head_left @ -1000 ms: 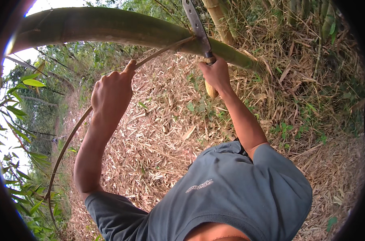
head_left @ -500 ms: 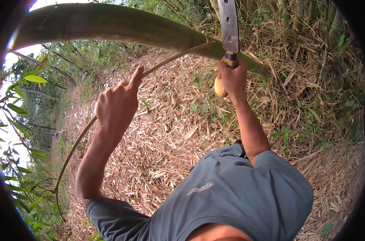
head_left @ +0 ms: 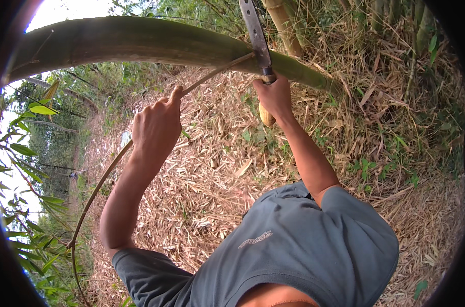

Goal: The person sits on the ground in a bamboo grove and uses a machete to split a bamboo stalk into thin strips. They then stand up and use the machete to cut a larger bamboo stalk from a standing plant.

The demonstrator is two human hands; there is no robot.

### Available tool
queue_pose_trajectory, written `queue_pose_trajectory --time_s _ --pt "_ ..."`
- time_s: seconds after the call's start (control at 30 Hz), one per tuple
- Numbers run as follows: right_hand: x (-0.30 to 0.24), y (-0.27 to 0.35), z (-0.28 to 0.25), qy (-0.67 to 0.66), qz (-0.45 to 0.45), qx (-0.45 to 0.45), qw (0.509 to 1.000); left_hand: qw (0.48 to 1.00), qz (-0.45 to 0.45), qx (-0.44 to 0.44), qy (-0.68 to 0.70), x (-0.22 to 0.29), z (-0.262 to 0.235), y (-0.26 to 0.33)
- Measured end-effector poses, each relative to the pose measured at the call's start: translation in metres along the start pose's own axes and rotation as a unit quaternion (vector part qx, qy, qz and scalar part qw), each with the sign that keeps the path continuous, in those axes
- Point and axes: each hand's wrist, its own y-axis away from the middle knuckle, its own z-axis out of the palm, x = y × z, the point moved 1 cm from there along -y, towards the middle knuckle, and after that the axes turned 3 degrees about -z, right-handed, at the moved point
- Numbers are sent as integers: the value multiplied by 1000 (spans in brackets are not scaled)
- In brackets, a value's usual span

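Your left hand [head_left: 158, 125] sits a little left of centre, at about ten o'clock, its grip clenched around a thin bamboo strip [head_left: 107, 176]. The forefinger lies stretched along the strip, pointing toward one o'clock.

The strip is a long, narrow sliver. It rises from your fist up to the thick green bamboo pole [head_left: 155, 43], meeting it near twelve o'clock. Below your fist it curves down in a bow toward seven o'clock, ending among green leaves [head_left: 30, 148] at the left rim.

The pole arches across the top, from ten o'clock over to about two o'clock, smooth and pale green.

Your right hand [head_left: 273, 97] is just right of centre, at about one o'clock, its grip closed around the pale wooden handle [head_left: 266, 116] of a large knife. The handle's butt sticks out below your fist. The knife's flat grey blade [head_left: 255, 30] points upward toward twelve o'clock and crosses in front of the pole, right where the strip joins it. You cannot tell from this view whether the edge is biting into the pole.

Your grey short-sleeved shirt [head_left: 304, 250] fills the lower part, from five to seven o'clock.

The ground [head_left: 217, 174] behind your arms is covered in dry straw-coloured bamboo leaves. More bamboo stems [head_left: 283, 23] stand at one o'clock.
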Motion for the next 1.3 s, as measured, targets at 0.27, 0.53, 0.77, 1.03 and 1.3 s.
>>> queue_pose_trajectory --time_s 0.27,0.53,0.77,1.03,1.3 --pt "8 -2 0 -29 4 13 999 948 -10 -126 291 25 26 -62" --pt "17 -2 -23 -23 24 22 999 996 5 -15 87 41 44 -57" --pt "24 -8 -26 -33 18 31 999 991 2 -96 89 49 36 -54" --pt "26 -4 -31 -31 11 24 999 993 -2 -87 81 54 31 -55" --pt "25 -11 -24 -24 7 33 999 996 -10 -37 82 51 25 -64"
